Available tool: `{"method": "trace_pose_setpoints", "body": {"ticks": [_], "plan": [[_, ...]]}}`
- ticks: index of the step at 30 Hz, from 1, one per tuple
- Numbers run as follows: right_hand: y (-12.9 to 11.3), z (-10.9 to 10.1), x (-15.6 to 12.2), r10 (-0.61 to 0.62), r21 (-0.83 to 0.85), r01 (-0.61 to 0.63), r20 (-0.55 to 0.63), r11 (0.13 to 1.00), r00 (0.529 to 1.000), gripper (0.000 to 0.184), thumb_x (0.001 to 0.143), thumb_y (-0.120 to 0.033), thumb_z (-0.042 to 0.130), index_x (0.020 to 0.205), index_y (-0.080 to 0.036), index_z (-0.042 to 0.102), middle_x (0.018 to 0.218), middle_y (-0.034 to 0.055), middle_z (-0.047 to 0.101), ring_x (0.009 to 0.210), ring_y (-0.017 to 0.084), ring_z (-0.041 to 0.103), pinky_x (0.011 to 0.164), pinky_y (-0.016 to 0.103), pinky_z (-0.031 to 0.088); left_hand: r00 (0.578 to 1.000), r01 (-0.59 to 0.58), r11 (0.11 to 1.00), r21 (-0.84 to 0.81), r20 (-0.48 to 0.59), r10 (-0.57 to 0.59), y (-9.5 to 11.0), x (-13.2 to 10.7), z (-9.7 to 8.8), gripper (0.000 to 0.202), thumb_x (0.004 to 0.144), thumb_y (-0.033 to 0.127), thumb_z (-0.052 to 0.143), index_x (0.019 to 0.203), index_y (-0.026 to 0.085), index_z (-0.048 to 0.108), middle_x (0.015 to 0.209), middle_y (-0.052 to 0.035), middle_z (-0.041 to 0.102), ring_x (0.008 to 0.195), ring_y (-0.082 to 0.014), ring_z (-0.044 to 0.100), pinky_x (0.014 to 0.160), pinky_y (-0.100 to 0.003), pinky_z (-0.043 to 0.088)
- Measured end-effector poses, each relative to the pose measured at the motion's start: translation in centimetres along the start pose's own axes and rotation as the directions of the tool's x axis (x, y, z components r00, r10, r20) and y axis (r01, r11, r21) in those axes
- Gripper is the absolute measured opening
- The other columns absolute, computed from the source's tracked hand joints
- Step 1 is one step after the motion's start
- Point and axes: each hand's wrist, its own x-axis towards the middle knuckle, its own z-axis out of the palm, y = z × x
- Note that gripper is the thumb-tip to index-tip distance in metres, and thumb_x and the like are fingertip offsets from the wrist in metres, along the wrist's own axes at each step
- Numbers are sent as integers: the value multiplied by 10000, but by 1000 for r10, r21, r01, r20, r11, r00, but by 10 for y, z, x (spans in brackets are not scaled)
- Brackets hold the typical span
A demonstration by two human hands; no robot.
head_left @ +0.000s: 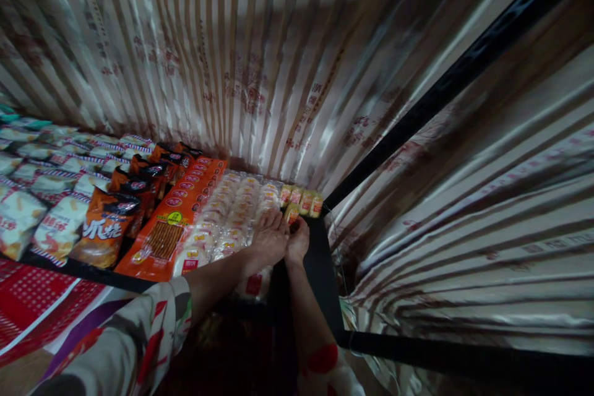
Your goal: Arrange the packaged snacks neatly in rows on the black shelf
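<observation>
Several small yellow snack packets with red labels stand at the far right end of the black shelf. My right hand has its fingers curled around the near side of one small yellow snack packet, just in front of the others. My left hand lies beside it, fingers stretched out and flat over the clear-wrapped white rice crackers. These crackers stand in rows to the left of the yellow packets. Part of the held packet is hidden behind my fingers.
Left of the crackers lie a long orange snack bag, orange-brown chip bags and rows of white snack bags. Striped plastic sheeting hangs behind. A black post rises from the corner of the black shelf.
</observation>
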Motion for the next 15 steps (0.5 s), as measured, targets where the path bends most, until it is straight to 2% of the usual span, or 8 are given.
{"method": "trace_pose_setpoints", "body": {"ticks": [4, 8, 15], "plan": [[-3, 6, 12, -50, -75, 47, -39, 996, 998, 418, 791, -435, 515, 1069, -128, 566, 933, 133, 620, 848, 240, 568, 792, 377, 454, 999, 4, 1000, -1, 49, -4, -5, 4, 1, 497, 904, 217, 342, 1368, 51, 408, 1482, -154, 327, 1413, -253, 186, 1151, -455, 163], [-5, 12, 21, -93, -116, 89, -30, 989, 995, 431, 809, -444, 504, 1096, -126, 553, 979, 144, 620, 905, 248, 559, 826, 380, 443, 996, 11, 1000, -10, 85, -10, -7, 3, 1, 561, 866, 189, 359, 1403, 31, 342, 1498, -157, 292, 1421, -254, 151, 1160, -440, 133], [-5, 21, 32, -88, -87, 88, 3, 992, 996, 443, 796, -436, 498, 1114, -131, 543, 1012, 142, 624, 926, 241, 556, 843, 374, 426, 994, 8, 999, -37, 109, -4, -8, 6, 1, 602, 838, 178, 357, 1418, 23, 303, 1512, -156, 256, 1421, -258, 146, 1159, -454, 126]]}}
